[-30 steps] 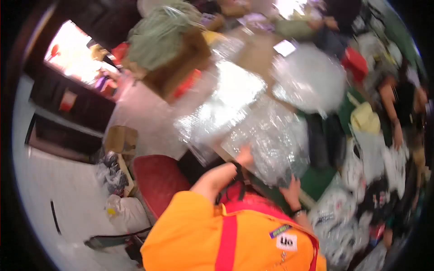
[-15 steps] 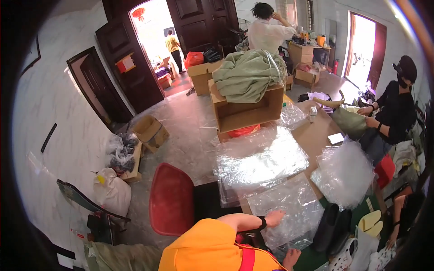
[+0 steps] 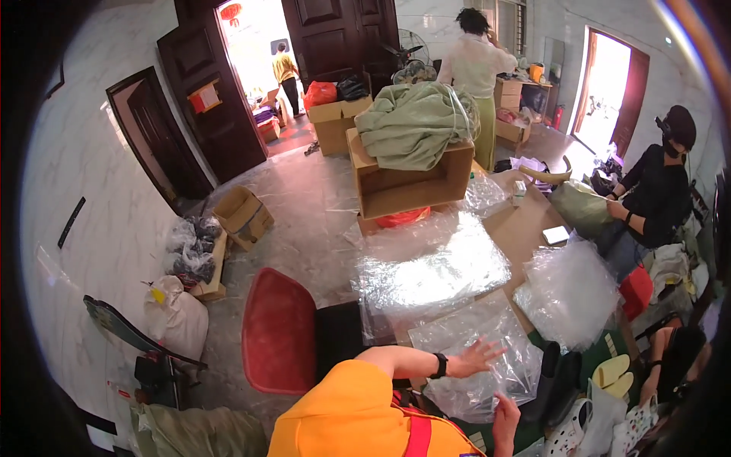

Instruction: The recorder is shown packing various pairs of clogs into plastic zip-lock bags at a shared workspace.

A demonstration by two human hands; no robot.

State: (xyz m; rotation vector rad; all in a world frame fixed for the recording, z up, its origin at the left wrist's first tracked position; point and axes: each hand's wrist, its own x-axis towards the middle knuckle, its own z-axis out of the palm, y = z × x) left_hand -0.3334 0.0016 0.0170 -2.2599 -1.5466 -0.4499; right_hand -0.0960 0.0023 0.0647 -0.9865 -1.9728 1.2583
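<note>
My left hand [image 3: 476, 356], with a black watch on the wrist, hovers with fingers spread over a crumpled clear plastic bag [image 3: 472, 343] lying on the table. My right hand [image 3: 506, 417] is at the near edge of that same bag; its grip is not visible. More clear plastic sheets [image 3: 430, 266] lie spread beyond it, and a puffed pile of clear bags [image 3: 567, 293] sits to the right. My orange shirt with a red strap fills the lower edge.
An open cardboard box [image 3: 411, 183] heaped with green cloth stands past the brown table [image 3: 521, 232]. A red chair [image 3: 278, 331] is at my left. A seated person in black [image 3: 655, 198] handles a green bag; two others stand farther off. Boxes and bags dot the floor.
The view has swung from blurred and tilted to steady and upright. My left arm has stretched further across the clear bag, its fingers now spread.
</note>
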